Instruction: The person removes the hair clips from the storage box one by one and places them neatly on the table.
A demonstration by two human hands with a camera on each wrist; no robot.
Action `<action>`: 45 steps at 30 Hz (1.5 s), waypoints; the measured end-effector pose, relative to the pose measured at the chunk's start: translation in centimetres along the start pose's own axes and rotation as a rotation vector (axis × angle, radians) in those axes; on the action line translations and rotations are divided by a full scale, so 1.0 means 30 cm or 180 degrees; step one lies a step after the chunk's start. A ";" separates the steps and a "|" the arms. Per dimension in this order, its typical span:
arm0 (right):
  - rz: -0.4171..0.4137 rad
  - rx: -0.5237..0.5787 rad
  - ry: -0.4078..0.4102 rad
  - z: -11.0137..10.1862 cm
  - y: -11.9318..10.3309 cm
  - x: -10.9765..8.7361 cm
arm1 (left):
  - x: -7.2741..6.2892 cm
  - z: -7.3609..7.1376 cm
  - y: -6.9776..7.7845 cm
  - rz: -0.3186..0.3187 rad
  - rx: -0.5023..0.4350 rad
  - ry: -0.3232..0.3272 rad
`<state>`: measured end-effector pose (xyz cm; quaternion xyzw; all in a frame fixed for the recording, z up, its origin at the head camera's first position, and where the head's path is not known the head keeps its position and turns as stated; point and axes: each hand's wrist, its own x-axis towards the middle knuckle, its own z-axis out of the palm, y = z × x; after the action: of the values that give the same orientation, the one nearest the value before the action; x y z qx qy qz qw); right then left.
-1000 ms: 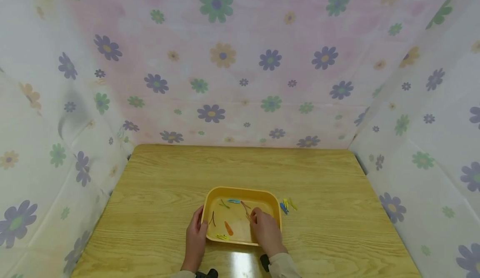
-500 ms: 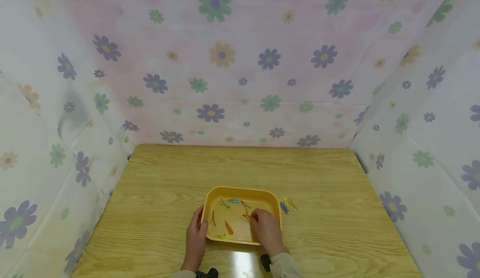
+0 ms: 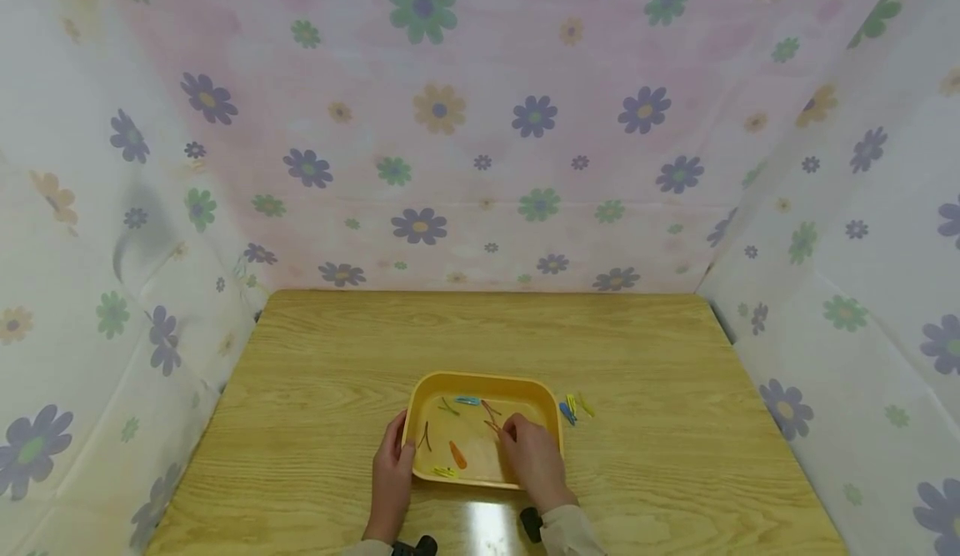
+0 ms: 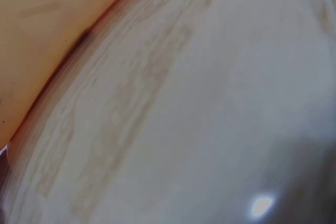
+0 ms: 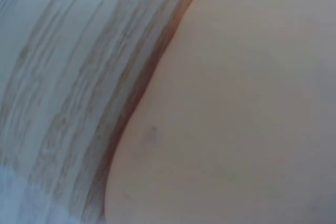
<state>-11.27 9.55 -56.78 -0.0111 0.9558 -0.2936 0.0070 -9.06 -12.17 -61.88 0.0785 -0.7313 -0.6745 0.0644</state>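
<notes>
— While the left hand (image 3: 392, 464) grips the tray (image 3: 495, 385) by its left side, thumb at the rim and fingers along the outside, what is the right hand (image 3: 534, 460) doing?

— Pinching a thin orange hairpin (image 3: 492, 426) between thumb and fingertips, over the right half of the tray, in the lower centre of the frame.

— Which way does the hairpin point?

— Its long axis slants: the free end aims at the upper left of the frame, the other end runs down to the right. A reddish hairpin (image 3: 491, 408) lies just above it.

— What's hard to see?

— The fingertips hide the pinched end, and the hand covers the tray's lower right corner. I can't tell whether the pin touches the tray floor. Both wrist views are blurred close-ups of pale wood grain beside a smooth tan patch.

— And the pin against the grip?

— It sticks out just left of the fingertips, well apart from the left hand.
</notes>
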 end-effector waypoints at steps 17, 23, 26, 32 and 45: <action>0.0064 0.0359 0.0331 -0.001 0.006 0.004 | -0.018 0.003 0.085 -0.0063 -0.0041 -0.0053; -0.0049 0.0506 0.0397 -0.007 0.009 -0.006 | -0.021 0.002 0.090 -0.0075 -0.0018 -0.0039; -0.0078 0.0556 0.0422 -0.009 0.009 -0.009 | -0.015 0.001 0.071 -0.0095 -0.0032 -0.0041; -0.0150 0.0585 0.0526 -0.007 0.011 -0.011 | -0.001 0.000 0.013 -0.0091 -0.0068 -0.0037; 0.0024 0.1272 0.0418 -0.019 0.015 -0.015 | -0.001 0.003 0.000 -0.0007 0.0014 0.0021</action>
<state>-10.85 10.24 -56.55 0.0133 0.8770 -0.4774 -0.0522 -9.05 -12.08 -61.89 0.0817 -0.7325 -0.6727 0.0660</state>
